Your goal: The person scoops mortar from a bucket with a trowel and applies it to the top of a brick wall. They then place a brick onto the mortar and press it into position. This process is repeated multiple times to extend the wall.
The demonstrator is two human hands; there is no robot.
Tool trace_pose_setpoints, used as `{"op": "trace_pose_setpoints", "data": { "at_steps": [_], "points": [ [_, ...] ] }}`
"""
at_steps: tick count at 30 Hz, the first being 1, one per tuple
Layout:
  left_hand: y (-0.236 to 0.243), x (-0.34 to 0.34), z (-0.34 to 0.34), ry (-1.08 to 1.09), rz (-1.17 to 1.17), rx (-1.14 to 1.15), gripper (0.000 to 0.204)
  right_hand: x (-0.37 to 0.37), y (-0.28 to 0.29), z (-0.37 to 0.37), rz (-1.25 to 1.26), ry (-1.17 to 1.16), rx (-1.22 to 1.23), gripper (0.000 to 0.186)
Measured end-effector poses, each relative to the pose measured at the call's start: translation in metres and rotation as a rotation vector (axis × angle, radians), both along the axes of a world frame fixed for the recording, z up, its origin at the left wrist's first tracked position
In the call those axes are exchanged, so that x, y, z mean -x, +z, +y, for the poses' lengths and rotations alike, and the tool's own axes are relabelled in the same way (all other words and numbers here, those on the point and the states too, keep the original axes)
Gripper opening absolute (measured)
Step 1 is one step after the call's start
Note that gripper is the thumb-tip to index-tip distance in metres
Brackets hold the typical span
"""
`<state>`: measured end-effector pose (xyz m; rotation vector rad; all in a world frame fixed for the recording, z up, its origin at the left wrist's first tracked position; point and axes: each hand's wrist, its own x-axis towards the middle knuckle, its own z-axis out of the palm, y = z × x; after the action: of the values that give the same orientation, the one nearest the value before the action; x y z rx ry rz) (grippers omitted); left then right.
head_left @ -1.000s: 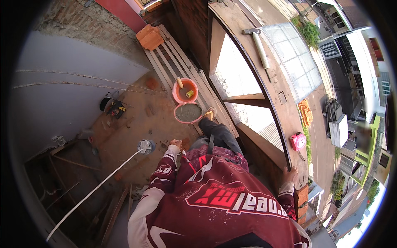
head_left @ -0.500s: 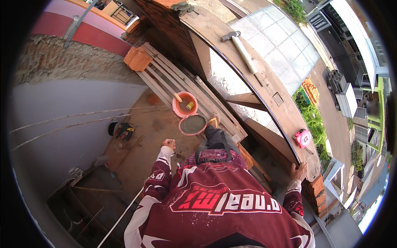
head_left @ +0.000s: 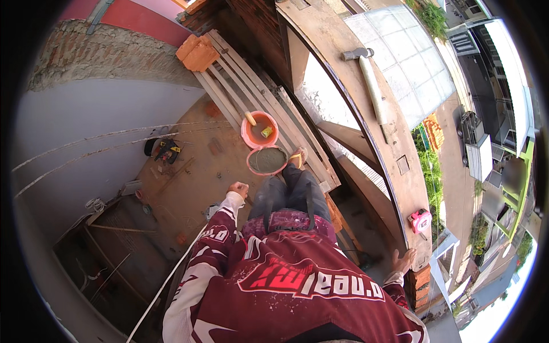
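Observation:
My left hand [head_left: 239, 189] hangs in the air before my trousers, its fingers curled into a fist with nothing showing in them. At the wall's wooden ledge [head_left: 394, 188], my right hand [head_left: 404, 260] rests against the near end with its fingers apart. A pink tape measure [head_left: 420, 220] sits on the ledge just beyond that hand. Farther along lies a hammer [head_left: 370, 86] with a pale handle. Beyond my feet stand an orange bucket [head_left: 245, 137] holding a wooden-handled tool, and a tub of grey mortar [head_left: 267, 160].
Planks [head_left: 240, 74] form a narrow platform beside the wall, with orange bricks [head_left: 197, 52] at its far end. Tools lie on the lower floor [head_left: 194, 143] to the left. Two ropes [head_left: 114, 134] cross there. Past the ledge are a drop, plants and a street.
The whole view has shifted, so the ledge and hammer appear farther right. My right hand's fingers have loosened from the ledge. My left hand stays closed.

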<state>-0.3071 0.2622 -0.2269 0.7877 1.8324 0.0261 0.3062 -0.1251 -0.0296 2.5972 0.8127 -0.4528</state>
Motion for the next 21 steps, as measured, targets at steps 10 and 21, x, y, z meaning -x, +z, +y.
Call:
{"op": "trace_pose_setpoints", "data": {
  "at_steps": [10, 21],
  "points": [
    [-0.1, -0.014, -0.046, -0.09, 0.049, 0.135, 0.023, -0.003, 0.02, 0.022, 0.05, 0.003, 0.23, 0.091],
    [-0.226, -0.039, -0.051, 0.167, 0.108, 0.364, 0.053, -0.005, 0.029, 0.029, -0.095, 0.091, 0.365, 0.085]
  ]
}}
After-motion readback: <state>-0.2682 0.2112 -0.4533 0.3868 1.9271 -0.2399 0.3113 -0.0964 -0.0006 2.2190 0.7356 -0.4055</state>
